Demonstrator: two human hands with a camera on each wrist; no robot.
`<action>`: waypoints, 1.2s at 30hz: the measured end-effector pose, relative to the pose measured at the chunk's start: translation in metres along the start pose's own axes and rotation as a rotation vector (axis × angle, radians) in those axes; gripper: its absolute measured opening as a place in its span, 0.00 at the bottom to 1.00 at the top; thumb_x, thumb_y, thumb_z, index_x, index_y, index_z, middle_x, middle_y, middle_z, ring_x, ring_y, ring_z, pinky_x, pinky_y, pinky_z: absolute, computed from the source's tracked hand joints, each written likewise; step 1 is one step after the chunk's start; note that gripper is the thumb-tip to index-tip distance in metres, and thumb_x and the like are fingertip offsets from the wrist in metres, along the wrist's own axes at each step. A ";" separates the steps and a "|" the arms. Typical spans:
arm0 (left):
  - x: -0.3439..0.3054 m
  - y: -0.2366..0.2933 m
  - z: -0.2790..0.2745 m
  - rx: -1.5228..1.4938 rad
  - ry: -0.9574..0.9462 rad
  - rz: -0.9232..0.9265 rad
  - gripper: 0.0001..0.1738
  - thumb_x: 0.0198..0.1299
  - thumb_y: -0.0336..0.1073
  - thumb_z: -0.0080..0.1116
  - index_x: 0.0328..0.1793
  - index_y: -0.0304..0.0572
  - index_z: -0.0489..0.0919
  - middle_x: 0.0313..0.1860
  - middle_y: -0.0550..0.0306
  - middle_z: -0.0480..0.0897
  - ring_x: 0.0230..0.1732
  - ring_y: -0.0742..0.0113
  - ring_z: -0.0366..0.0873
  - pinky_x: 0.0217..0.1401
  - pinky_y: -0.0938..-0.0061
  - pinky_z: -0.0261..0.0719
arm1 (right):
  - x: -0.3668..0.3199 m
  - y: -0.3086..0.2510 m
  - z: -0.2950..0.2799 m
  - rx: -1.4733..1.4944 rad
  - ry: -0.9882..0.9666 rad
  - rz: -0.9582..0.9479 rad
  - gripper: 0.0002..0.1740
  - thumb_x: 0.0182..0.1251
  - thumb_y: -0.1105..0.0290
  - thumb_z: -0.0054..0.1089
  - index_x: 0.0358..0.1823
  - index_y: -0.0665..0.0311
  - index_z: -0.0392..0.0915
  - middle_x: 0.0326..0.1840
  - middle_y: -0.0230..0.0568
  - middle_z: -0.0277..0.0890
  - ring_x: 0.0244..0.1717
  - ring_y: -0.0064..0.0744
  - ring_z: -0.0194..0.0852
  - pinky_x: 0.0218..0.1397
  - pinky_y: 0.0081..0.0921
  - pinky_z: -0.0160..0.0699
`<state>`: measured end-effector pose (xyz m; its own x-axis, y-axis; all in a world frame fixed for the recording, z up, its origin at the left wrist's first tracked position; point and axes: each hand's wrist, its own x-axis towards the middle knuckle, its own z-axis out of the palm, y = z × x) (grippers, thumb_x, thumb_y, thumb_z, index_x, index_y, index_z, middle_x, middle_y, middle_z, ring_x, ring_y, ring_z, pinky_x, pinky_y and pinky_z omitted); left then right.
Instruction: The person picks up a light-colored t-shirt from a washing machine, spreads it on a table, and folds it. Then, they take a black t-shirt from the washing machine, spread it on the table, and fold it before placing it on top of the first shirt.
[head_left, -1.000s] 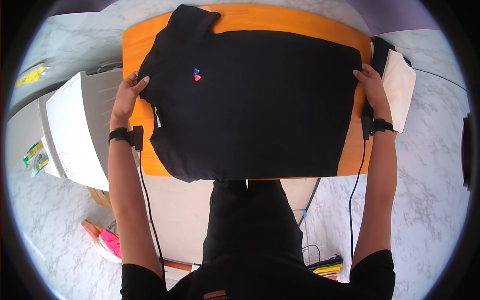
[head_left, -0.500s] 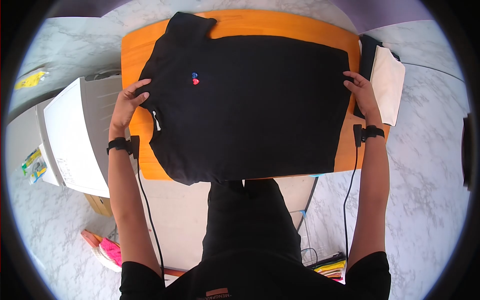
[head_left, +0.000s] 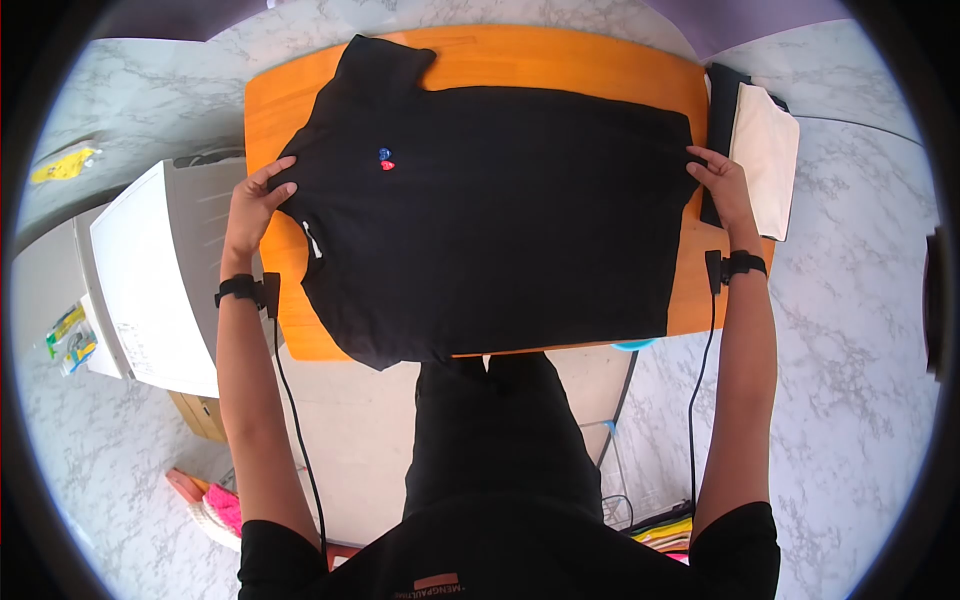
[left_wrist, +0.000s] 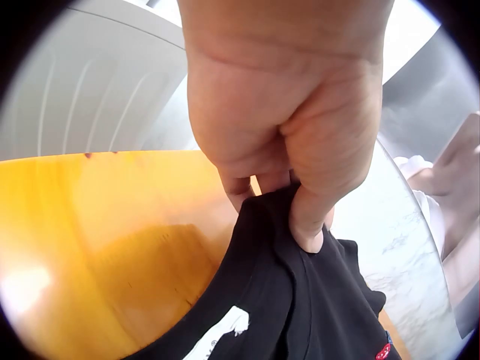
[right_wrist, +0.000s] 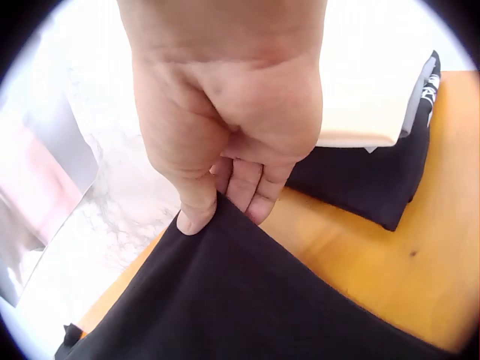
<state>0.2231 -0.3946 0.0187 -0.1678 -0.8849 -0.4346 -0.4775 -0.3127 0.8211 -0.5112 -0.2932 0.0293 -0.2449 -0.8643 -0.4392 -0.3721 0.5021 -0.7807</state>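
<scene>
A black T-shirt (head_left: 520, 220) lies spread sideways over the wooden table, its collar to the left and its hem to the right. Small blue and red heart shapes mark its chest, and a white label (left_wrist: 217, 334) shows inside the collar. My left hand (head_left: 260, 210) pinches the shoulder beside the collar; in the left wrist view its thumb (left_wrist: 306, 225) presses on the raised cloth. At the hem, my right hand (head_left: 722, 188) pinches the edge between thumb and fingers, and the right wrist view shows the cloth drawn up to a peak there.
Folded garments, a cream one (head_left: 768, 160) over dark ones, lie at the table's (head_left: 560, 50) right end. A white appliance-like box (head_left: 150, 270) stands at the left. Colourful folded cloths (head_left: 665, 540) sit low at the right, beside the person's legs.
Both hands still hold the shirt at shoulder and hem. The right hand and hem have shifted left in the head view, and the shirt and table appear slightly lower.
</scene>
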 end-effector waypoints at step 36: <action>-0.029 0.065 -0.002 0.189 0.275 0.132 0.14 0.65 0.27 0.74 0.57 0.37 0.91 0.42 0.59 0.93 0.43 0.75 0.86 0.54 0.76 0.84 | -0.032 -0.002 -0.035 -0.087 0.148 -0.170 0.13 0.70 0.75 0.74 0.55 0.65 0.91 0.27 0.15 0.67 0.29 0.11 0.59 0.33 0.17 0.60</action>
<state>0.1984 -0.3898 0.0852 -0.0129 -0.9812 -0.1926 -0.6222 -0.1429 0.7697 -0.5340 -0.2652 0.0604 -0.2982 -0.9264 -0.2299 -0.4934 0.3558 -0.7937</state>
